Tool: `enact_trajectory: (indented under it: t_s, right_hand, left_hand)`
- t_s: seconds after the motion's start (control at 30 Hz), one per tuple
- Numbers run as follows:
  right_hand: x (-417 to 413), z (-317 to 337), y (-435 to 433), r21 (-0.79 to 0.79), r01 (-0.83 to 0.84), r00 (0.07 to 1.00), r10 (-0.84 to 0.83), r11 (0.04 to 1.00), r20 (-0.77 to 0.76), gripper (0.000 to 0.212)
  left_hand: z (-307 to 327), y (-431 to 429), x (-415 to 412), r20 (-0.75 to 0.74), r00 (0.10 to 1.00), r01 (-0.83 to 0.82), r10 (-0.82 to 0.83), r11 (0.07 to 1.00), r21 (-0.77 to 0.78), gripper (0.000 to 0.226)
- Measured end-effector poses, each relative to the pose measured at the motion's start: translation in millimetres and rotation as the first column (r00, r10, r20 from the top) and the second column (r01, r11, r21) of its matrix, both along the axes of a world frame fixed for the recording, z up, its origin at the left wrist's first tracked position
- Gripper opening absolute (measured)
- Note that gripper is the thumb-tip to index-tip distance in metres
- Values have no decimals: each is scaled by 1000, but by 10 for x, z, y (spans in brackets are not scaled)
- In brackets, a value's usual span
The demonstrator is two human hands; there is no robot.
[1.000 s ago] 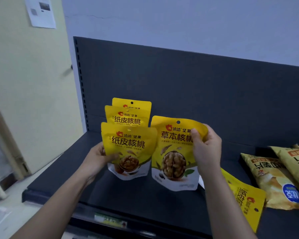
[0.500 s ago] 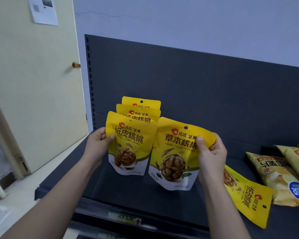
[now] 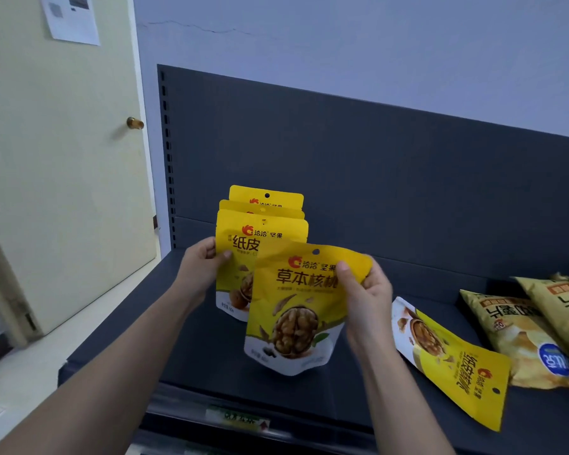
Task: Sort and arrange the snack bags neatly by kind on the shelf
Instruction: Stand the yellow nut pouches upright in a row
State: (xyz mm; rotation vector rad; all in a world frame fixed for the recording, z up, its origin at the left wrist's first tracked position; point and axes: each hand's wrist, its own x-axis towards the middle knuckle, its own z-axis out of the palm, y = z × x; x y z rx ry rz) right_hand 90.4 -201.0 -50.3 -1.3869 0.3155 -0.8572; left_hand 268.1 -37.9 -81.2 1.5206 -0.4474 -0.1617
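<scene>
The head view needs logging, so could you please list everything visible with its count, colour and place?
shelf: one, dark grey, centre.
standing walnut bags: three, yellow, upright row, left rear of shelf.
held walnut bag: one, yellow, overlapping that row's front.
lying walnut bag: one, yellow, flat, right of the held bag.
chip bags: two, golden-tan, right edge.
door: one, cream, far left.
paper: one, white, on the door.
left hand: grips the front standing bag.
right hand: pinches the held bag.

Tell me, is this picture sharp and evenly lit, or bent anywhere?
Head view: dim, even light, no harsh glare; edges of the shelf back panel slant, likely the wide lens; print on the held walnut bag is readable; chip bags at the right edge look softer.
</scene>
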Motion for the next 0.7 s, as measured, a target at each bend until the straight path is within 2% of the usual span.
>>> enact_trajectory:
  t_s: [0.27,0.33,0.4,0.43,0.53,0.7]
  right_hand:
    - [293,-1,196,10,-141,987,141,990,-76,10]
    - [357,7,236,26,-161,983,163,987,-82,11]
    - [418,8,268,41,-171,980,175,984,-98,12]
    - [444,6,280,43,-172,978,176,984,-109,12]
    - [483,10,297,32,-172,977,175,985,-121,12]
    - [464,6,251,-64,-141,979,129,988,-160,9]
  left_hand:
    - [-49,92,60,39,999,-29,26,996,89,12]
    - [-44,121,-5,107,982,-163,156,984,67,10]
    - [-52,180,-76,218,927,-322,305,945,47,6]
    - [-60,215,-102,246,920,-321,304,947,29,17]
    - [-41,299,-231,188,977,-90,96,995,-42,54]
    - [-55,364,-363,158,985,98,-75,985,-140,37]
